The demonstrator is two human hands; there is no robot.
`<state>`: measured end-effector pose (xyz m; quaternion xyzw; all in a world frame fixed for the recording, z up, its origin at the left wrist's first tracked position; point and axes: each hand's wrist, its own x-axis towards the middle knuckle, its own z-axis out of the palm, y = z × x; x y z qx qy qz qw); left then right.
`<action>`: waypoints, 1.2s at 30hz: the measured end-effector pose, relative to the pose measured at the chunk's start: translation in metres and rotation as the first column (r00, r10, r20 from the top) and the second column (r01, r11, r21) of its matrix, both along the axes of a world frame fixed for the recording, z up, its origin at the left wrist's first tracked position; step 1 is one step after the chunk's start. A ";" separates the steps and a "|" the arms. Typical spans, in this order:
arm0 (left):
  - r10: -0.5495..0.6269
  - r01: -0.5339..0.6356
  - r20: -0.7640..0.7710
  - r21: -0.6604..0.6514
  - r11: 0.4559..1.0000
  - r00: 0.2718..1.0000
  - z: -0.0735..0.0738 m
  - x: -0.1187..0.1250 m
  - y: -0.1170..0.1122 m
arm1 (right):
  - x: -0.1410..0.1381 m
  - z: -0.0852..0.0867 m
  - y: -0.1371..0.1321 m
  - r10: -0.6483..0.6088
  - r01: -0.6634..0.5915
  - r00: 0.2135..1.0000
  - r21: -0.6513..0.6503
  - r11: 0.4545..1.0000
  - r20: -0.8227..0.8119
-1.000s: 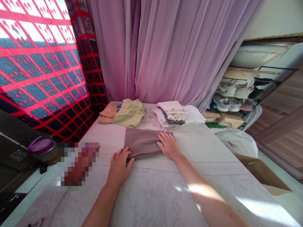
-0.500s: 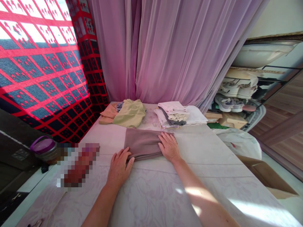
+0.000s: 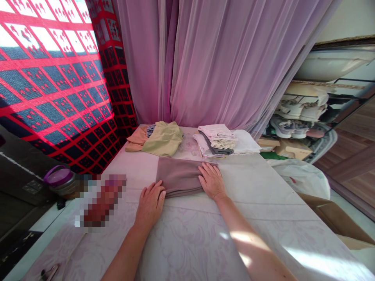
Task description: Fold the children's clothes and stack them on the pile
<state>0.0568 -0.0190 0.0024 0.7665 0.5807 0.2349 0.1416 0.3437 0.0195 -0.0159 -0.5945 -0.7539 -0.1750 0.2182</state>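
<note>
A folded brown garment (image 3: pixel 181 175) lies flat on the white patterned cloth, its layered edge towards me. My left hand (image 3: pixel 150 201) rests at its near left corner, with the fingertips on the fabric and the thumb close beside them. Flat on the right end lies my right hand (image 3: pixel 212 181), fingers stretched out. Behind the garment, an olive-green garment (image 3: pixel 164 138) overlaps an orange one (image 3: pixel 137 139) on the left. To the right is a stack of folded clothes (image 3: pixel 216 138) in pink, cream and dark grey, with a white folded cloth (image 3: pixel 246 142) alongside.
The cloth-covered surface (image 3: pixel 258 191) ends at purple curtains (image 3: pixel 211 66). A blurred red object (image 3: pixel 102 205) lies left, near a purple-lidded jar (image 3: pixel 60 179). On the right stand a shoe rack with sneakers (image 3: pixel 290 128), a plastic bag (image 3: pixel 304 177) and an open cardboard box (image 3: pixel 334 214).
The left thumb has drawn in closer to its fingers at the garment's corner. My right hand stays flat on the fabric. The whole view has shifted slightly.
</note>
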 end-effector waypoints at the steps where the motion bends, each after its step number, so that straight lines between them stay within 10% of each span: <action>1: 0.003 -0.003 0.011 0.012 1.000 1.000 -0.001 0.000 0.000 | 0.000 0.000 0.000 0.000 0.000 1.000 0.000 1.000 0.000; 10: 0.312 -0.314 0.027 0.064 0.947 0.950 -0.008 -0.005 0.005 | 0.000 0.001 0.000 0.006 -0.006 1.000 0.044 0.999 -0.002; 36: 0.250 -0.250 0.095 -0.014 0.968 0.964 -0.001 -0.005 0.004 | 0.003 -0.002 0.000 0.018 -0.018 1.000 0.044 0.999 -0.003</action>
